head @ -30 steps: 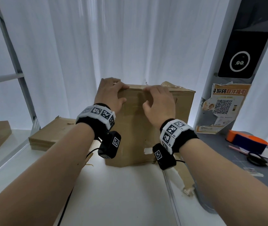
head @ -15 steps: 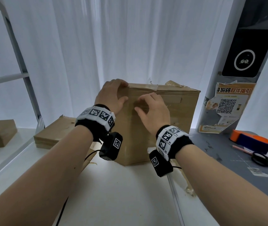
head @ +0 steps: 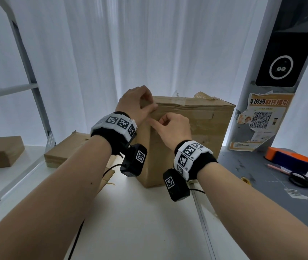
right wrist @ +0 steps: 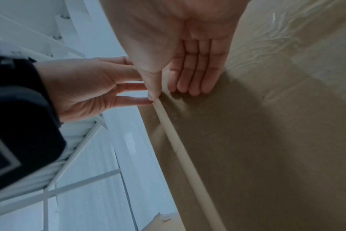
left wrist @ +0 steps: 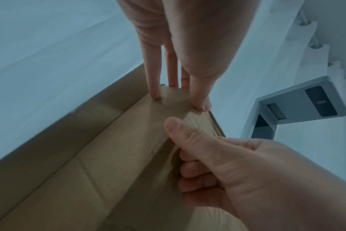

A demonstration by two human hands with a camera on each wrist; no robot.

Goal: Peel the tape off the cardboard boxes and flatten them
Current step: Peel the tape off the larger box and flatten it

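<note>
A tall cardboard box (head: pixel 196 132) stands upright on the white table (head: pixel 140 222), with clear tape (head: pixel 175 100) along its top edge. My left hand (head: pixel 149 101) clasps the box's top left corner, fingers on the top and left side, thumb on the front. My right hand (head: pixel 158 121) sits just below it at the front left vertical edge. Its fingers are curled into the palm and its thumb tip (right wrist: pixel 151 96) presses on that edge. In the left wrist view the right thumb (left wrist: pixel 174 125) lies against a glossy tape strip near the corner. Nothing is pinched.
Flattened cardboard (head: pixel 65 149) lies left of the box, and a small box (head: pixel 1 152) sits on the left shelf. On the grey mat (head: pixel 252 184) to the right are an orange and blue tape dispenser (head: pixel 290 160) and scissors (head: pixel 299 180). White curtains hang behind.
My right hand slid from the box's top edge down and left to the corner, its fingers curling and thumb extending. The left hand kept its hold on the corner.
</note>
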